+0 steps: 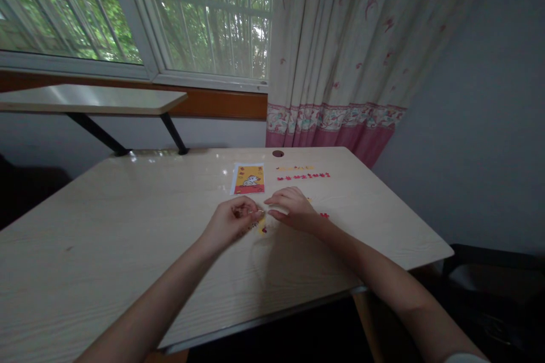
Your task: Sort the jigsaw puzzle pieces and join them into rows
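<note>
My left hand (233, 220) is over the middle of the desk, thumb and forefinger pinched on something small and pale that I cannot make out. Just right of it hovers my right hand (296, 210), its thumb and fingers apart with a small gap between them. Under the hands lie small yellow pieces (261, 227) and scattered dark bits, partly covered. Beyond them rests a picture card (249, 178) showing a white animal on yellow and red. Small red pieces (325, 216) peek out behind my right wrist.
Farther back on the desk (128, 249) run a row of red pieces (303, 176) and a row of yellow pieces (298, 168). A round cable hole (278, 153) is near the back edge. A raised shelf (93, 98) stands at the left, a curtain (336, 57) hangs behind.
</note>
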Action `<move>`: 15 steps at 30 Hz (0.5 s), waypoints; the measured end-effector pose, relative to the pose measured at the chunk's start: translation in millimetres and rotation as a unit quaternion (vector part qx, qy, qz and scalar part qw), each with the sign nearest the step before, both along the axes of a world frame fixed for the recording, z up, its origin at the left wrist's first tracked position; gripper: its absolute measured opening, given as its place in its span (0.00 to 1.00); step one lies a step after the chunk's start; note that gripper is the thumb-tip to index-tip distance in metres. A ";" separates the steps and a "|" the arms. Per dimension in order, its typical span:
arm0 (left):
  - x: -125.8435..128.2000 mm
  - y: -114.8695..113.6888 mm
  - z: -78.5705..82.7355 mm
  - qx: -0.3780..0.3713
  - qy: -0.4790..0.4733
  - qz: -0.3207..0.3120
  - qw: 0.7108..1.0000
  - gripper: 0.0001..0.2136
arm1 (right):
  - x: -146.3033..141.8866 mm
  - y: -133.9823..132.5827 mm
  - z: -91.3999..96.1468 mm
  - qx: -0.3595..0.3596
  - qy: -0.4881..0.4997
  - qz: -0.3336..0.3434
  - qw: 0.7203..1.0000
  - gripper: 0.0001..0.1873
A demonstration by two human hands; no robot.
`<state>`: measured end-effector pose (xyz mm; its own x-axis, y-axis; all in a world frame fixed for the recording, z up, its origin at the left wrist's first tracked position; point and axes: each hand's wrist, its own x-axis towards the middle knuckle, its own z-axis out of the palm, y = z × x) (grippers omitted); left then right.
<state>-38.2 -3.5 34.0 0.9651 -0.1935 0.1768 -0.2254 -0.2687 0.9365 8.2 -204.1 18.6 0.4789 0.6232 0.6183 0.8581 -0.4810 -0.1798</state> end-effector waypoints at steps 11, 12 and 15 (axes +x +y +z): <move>5.3 -9.8 -5.8 -0.164 0.047 0.036 0.985 0.13 | -0.1 2.9 -6.3 0.037 -0.058 -0.003 0.998 0.12; 4.9 -10.4 -5.3 -0.162 0.046 0.038 0.985 0.13 | -0.2 2.8 -5.9 0.040 -0.062 -0.002 0.997 0.12; 3.7 -12.3 -4.4 -0.147 0.039 0.045 0.987 0.15 | -1.7 3.2 -3.1 0.041 -0.069 0.002 0.997 0.11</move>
